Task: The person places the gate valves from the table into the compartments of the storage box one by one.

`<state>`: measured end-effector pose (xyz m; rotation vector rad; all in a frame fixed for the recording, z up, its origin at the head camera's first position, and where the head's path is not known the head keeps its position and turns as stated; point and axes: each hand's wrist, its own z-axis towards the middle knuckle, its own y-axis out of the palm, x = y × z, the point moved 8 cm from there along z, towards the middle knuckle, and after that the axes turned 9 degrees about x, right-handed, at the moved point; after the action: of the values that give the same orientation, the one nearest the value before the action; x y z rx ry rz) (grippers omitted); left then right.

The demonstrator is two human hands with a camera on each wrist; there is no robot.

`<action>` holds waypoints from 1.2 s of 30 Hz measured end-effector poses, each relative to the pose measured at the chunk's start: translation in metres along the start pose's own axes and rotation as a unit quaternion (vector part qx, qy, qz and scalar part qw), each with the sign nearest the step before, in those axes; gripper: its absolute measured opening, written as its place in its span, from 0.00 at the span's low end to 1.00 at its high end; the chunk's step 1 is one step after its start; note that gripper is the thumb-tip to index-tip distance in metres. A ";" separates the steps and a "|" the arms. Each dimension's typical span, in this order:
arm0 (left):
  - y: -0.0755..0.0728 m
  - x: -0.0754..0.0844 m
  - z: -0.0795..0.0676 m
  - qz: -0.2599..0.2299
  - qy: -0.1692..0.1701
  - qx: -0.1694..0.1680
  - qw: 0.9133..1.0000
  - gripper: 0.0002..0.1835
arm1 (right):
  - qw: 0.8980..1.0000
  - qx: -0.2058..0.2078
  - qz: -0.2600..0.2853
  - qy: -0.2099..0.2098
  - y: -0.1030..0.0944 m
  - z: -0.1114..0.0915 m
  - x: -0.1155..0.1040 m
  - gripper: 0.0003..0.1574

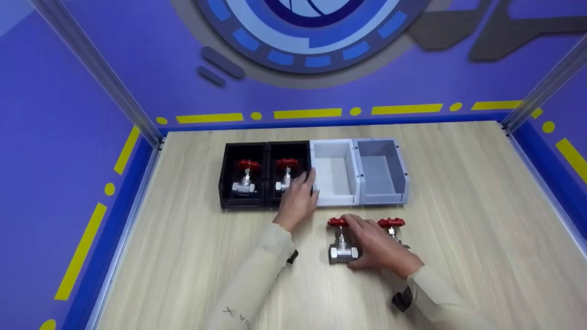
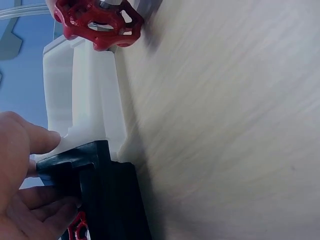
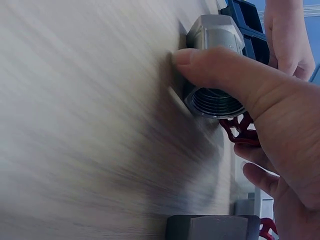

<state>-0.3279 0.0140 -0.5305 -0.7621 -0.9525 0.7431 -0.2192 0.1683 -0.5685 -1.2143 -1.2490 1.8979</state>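
My left hand [image 1: 298, 199] grips the adjoining walls of the second black bin [image 2: 115, 200] and the white bin [image 1: 335, 200]. In the left wrist view its fingers reach into the black bin, with the thumb on the white side. My right hand [image 1: 378, 243] holds a metal valve [image 1: 343, 253] with a red handwheel, its thumb against the threaded body [image 3: 217, 35] and its fingers by the wheel. Another red-wheeled valve [image 1: 392, 224] stands to the right, partly hidden behind that hand. One valve [image 1: 244, 187] sits in the left black bin and another [image 1: 283, 184] in the second.
A grey bin [image 1: 384, 198] ends the row on the right, beside the white one. The first black bin [image 1: 243, 203] is at the left end. Blue panels [image 1: 302, 98] and metal frame posts [image 1: 105, 68] border the wooden tabletop [image 1: 183, 256].
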 end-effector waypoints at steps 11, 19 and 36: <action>0.004 0.001 0.002 -0.013 -0.041 0.035 0.998 0.32 | 1.000 -0.003 0.013 0.003 0.002 0.000 0.001 0.75; 0.002 -0.002 0.004 -0.021 -0.077 0.045 0.996 0.32 | 1.000 -0.003 0.018 0.007 0.001 0.000 0.002 0.75; -0.001 -0.006 0.007 -0.051 -0.091 0.051 0.993 0.19 | 0.999 0.008 0.036 0.020 -0.012 0.006 0.005 0.76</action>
<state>-0.3362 0.0104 -0.5295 -0.5585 -1.1007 0.7755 -0.2273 0.1750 -0.5586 -1.2986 -1.1813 1.9204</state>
